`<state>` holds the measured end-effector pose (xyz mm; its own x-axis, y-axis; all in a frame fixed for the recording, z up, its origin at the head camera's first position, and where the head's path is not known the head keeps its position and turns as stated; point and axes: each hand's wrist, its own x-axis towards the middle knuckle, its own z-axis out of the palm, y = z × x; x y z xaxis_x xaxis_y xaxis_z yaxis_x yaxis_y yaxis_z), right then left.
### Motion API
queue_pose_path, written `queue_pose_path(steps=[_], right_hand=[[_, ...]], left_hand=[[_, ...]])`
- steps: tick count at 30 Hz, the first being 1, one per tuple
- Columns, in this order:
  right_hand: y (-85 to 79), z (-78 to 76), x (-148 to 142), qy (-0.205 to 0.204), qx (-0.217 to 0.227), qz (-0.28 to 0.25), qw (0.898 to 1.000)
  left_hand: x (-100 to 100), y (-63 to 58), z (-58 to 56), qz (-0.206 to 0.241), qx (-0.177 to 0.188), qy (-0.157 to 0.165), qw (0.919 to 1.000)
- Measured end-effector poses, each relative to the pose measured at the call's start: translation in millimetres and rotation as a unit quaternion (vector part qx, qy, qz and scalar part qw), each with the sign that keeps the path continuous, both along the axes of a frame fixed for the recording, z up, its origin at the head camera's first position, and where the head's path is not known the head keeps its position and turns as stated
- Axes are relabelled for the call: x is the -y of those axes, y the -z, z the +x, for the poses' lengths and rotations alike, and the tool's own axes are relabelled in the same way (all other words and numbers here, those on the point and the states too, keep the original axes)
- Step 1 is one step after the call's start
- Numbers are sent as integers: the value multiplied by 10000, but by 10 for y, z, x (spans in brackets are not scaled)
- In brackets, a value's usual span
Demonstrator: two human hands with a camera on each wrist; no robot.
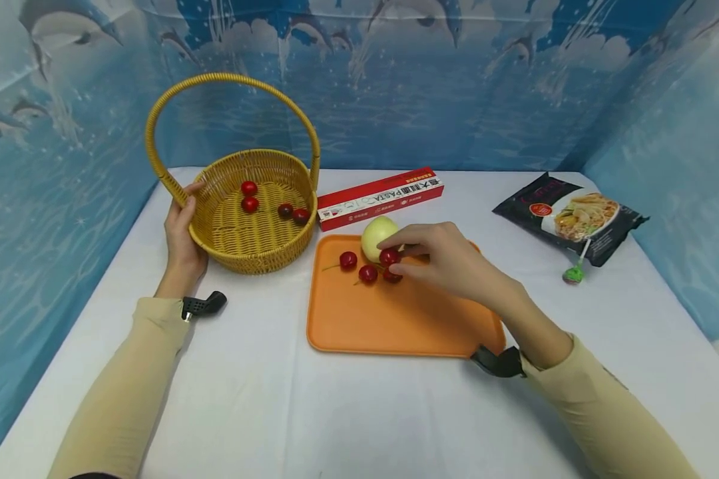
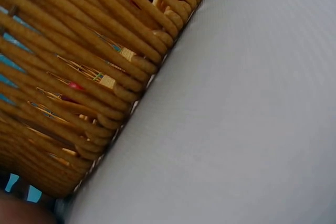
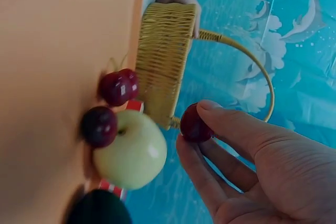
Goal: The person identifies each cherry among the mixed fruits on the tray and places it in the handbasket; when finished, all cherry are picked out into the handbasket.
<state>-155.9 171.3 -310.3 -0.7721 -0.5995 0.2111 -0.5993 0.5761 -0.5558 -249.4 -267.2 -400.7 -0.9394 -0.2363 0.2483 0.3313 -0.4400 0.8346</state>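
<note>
My left hand [image 1: 182, 236] grips the yellow wicker basket [image 1: 257, 256] at its left side, by the foot of the tall hoop handle. Inside the basket lie two bright red small round fruits [image 1: 249, 204] and two darker cherries [image 1: 300, 216]. Over the orange tray [image 1: 359, 326], my right hand [image 1: 443, 263] pinches a dark red cherry [image 3: 196, 124] between thumb and fingertips. Three other cherries [image 1: 348, 260] rest on the tray beside a pale yellow-green apple-like fruit [image 1: 376, 236]. In the left wrist view, the basket's woven wall [image 2: 89, 61] fills the upper left.
Behind the tray lies a long red and white pasta box [image 1: 380, 198], close to the basket. A black food packet [image 1: 569, 216] sits at the right, with a small green-headed object [image 1: 573, 274] at its front edge. A dolphin-print curtain [image 1: 395, 100] encloses the white table.
</note>
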Motion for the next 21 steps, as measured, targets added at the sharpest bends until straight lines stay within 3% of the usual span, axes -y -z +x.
queue_pose_path(steps=[8, 15, 21], right_hand=[[-67, -232, 294, -58, 203, -180, 9996], [-68, -409, 553, -1, 31, -155, 9999], [-74, -515, 820, -111, 52, -435, 9990]], left_hand=[[-25, 0, -8, 35, 16, 31, 10000], [-27, -16, -16, -61, -25, -8, 10000], [-19, -15, -5, -43, 39, 6, 10000]])
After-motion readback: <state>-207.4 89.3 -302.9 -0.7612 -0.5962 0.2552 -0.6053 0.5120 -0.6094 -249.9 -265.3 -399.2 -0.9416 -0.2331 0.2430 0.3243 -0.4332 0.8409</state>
